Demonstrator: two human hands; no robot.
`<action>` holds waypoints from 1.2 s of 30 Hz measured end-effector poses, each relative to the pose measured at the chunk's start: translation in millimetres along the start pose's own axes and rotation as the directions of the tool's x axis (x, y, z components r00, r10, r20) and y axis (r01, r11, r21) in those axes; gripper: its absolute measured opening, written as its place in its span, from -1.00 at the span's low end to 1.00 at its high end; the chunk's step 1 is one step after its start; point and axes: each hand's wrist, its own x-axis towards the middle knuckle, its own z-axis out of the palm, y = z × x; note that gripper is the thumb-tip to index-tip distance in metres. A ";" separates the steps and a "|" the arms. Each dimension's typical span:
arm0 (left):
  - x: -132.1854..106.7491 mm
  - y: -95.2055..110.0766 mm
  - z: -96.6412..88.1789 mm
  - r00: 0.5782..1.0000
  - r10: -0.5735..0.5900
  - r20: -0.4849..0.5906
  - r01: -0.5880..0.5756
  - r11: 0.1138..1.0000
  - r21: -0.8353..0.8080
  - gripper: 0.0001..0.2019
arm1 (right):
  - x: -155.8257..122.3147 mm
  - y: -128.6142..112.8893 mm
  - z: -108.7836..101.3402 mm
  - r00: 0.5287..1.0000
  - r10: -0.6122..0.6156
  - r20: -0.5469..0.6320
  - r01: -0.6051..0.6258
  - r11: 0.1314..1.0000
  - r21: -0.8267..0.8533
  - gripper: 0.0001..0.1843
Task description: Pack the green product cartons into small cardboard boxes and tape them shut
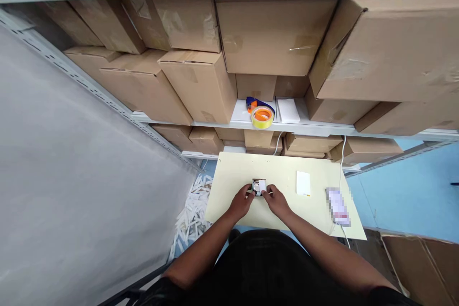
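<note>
A small open box sits on the cream tabletop, dark at its back edge. Inside it is something white and rounded with a pale flat piece beside it; its exact kind is too small to tell. My left hand grips the box's left side, fingers curled and thumb at the front corner. On the opposite side my right hand holds it, thumb at the front right corner and fingers bent. The lower sides of the box are partly hidden by my thumbs.
A white pad or card and a phone with a white cable lie to the right. On the shelf ahead are a tape dispenser, a white stack and cardboard boxes. Paper strips litter the left floor.
</note>
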 end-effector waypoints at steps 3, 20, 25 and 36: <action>-3.9 -12.9 3.7 0.999 0.041 0.001 -0.041 0.999 -0.032 -0.50 | 3.6 0.7 5.2 0.999 0.037 -0.012 -0.036 0.998 0.041 -0.62; 72.5 -7.2 -98.1 0.964 0.083 -0.252 -0.052 0.990 0.128 -0.40 | 116.9 -90.4 89.3 0.995 -0.038 0.093 0.047 0.994 -0.099 -0.52; 89.9 -7.3 -118.8 0.957 0.066 -0.282 -0.037 0.993 0.108 -0.38 | 137.0 -103.3 103.5 0.994 -0.039 0.100 0.047 0.995 -0.086 -0.53; 90.5 -40.6 -121.9 0.963 -0.007 -0.270 0.020 0.999 0.045 -0.28 | 113.3 -105.6 90.0 0.995 0.078 0.065 -0.074 0.996 -0.055 -0.28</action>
